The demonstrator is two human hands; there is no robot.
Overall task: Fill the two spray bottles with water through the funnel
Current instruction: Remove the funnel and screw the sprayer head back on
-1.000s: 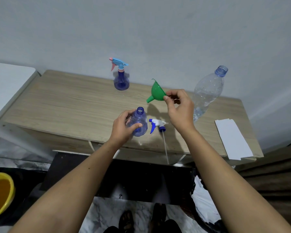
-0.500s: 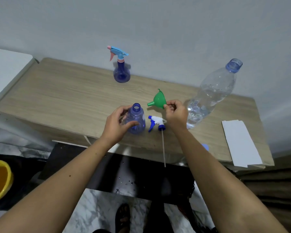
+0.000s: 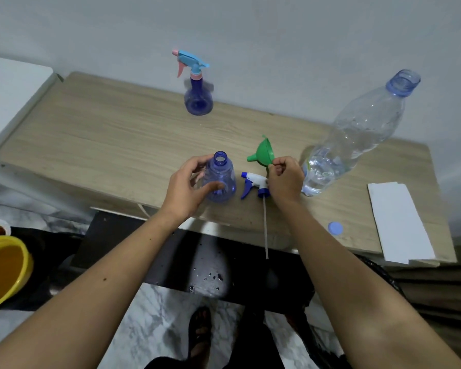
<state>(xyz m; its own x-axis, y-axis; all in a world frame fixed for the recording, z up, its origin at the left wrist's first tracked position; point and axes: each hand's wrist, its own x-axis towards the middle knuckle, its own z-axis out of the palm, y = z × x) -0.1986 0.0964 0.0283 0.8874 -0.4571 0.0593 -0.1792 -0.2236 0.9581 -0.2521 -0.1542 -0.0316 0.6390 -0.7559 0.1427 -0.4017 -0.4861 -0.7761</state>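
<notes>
An open blue spray bottle with its head off stands near the front edge of the wooden table; my left hand grips its body. My right hand pinches the rim of a green funnel, held tilted with its spout pointing left, to the right of the bottle's mouth. The white and blue spray head with its long tube lies on the table between my hands. A second blue spray bottle with a light blue and pink head stands at the back. A large clear water bottle, uncapped and partly filled, stands to the right.
A blue cap lies near the front edge at the right. White paper sheets lie on the table's right end. A yellow bowl sits low at the left. A white surface adjoins the table's left side.
My right hand has brought the funnel down from above the table to just beside the open bottle. My left hand has kept hold of the bottle.
</notes>
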